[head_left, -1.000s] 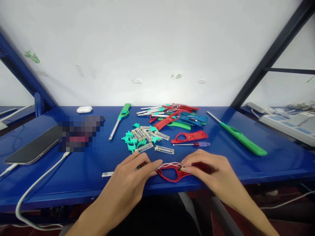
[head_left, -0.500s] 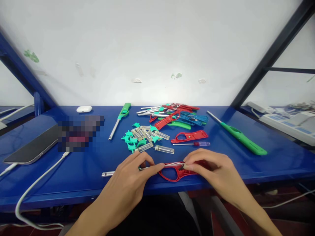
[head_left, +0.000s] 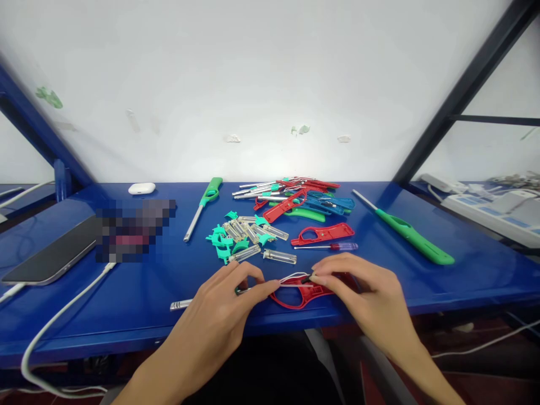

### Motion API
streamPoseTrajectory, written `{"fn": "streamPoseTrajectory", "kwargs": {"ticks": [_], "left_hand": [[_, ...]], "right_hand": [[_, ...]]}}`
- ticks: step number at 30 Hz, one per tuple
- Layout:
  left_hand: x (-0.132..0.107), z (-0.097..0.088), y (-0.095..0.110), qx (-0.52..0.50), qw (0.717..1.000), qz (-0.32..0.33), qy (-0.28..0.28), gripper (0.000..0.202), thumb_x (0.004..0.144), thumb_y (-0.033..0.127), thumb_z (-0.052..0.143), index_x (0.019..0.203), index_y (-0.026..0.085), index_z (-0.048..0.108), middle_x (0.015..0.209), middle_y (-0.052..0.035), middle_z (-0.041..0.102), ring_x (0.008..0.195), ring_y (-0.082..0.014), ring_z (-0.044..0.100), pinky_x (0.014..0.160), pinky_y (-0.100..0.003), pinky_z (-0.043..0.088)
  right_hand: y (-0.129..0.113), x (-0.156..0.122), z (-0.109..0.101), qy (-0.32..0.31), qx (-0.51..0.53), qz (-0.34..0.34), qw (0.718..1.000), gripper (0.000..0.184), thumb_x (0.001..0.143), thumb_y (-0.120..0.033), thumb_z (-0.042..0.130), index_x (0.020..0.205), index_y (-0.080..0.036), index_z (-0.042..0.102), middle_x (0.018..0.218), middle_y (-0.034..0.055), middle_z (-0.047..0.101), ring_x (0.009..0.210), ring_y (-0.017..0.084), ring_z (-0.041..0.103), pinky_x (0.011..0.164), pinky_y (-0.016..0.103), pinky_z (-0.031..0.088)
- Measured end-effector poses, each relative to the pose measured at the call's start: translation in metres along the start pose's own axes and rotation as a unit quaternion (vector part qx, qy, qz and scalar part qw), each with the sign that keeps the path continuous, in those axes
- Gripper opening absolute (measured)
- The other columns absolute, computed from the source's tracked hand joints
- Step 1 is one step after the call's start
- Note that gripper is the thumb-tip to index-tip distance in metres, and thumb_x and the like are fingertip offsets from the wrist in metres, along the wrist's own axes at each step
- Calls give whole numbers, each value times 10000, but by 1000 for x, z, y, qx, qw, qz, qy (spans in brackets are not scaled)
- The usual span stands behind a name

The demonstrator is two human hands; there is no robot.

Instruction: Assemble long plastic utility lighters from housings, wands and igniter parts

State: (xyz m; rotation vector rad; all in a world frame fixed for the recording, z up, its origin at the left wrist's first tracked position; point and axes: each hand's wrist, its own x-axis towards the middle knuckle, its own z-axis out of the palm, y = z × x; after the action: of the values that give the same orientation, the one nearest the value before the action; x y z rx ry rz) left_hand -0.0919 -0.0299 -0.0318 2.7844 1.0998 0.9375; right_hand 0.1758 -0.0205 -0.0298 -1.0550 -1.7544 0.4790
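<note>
A red lighter handle half (head_left: 291,305) lies near the table's front edge between my hands, its loop to the left. My left hand (head_left: 225,301) is closed around a lighter's metal tube (head_left: 180,305), whose silver tip sticks out on the left. From that hand white wires (head_left: 295,274) arch to the right, and a thin pale tube (head_left: 297,286) runs across the handle's loop. My right hand (head_left: 358,287) pinches a small black part (head_left: 307,279) at the wires' end, just over the handle half. Its fingers hide the handle's right end.
Clear fuel tanks (head_left: 280,256) and teal triggers (head_left: 221,239) lie ahead. Behind are a red handle half (head_left: 324,232), a screwdriver (head_left: 346,246) and a pile of lighter parts (head_left: 287,211). Green lighters (head_left: 415,239) flank them. A phone (head_left: 54,250) and cable (head_left: 50,323) are left.
My right hand has drawn the black part slightly up and left from the handle half. The pale tube now shows apart from the wires. My left hand keeps its hold.
</note>
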Motion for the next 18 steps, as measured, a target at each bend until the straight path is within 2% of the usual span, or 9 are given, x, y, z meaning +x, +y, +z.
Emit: {"fn": "streamPoseTrajectory", "kwargs": {"ticks": [6,11,18], "left_hand": [[0,1,1,-13,1000,-9,8,481,1007,-28,462,1369,249,615,1114,-61,657,939,-210,626,971,-464,589],[0,0,1,-11,1000,-11,-9,564,964,-86,426,1368,253,626,1130,-61,641,957,-199,622,977,-457,586],[0,1,-1,4,1000,3,-2,634,945,-110,403,1404,265,628,1119,-64,624,944,-192,614,960,-460,603]], "right_hand": [[-1,0,-1,-8,-1,4,1000,96,956,-252,759,881,-303,791,929,-29,819,864,190,766,828,287,593],[-1,1,-4,-26,1,33,999,91,955,-316,766,870,-295,788,924,-12,812,856,203,758,795,298,587],[-1,1,-5,-37,3,37,999,94,958,-338,763,877,-298,791,912,-11,807,841,201,751,768,299,578]]}}
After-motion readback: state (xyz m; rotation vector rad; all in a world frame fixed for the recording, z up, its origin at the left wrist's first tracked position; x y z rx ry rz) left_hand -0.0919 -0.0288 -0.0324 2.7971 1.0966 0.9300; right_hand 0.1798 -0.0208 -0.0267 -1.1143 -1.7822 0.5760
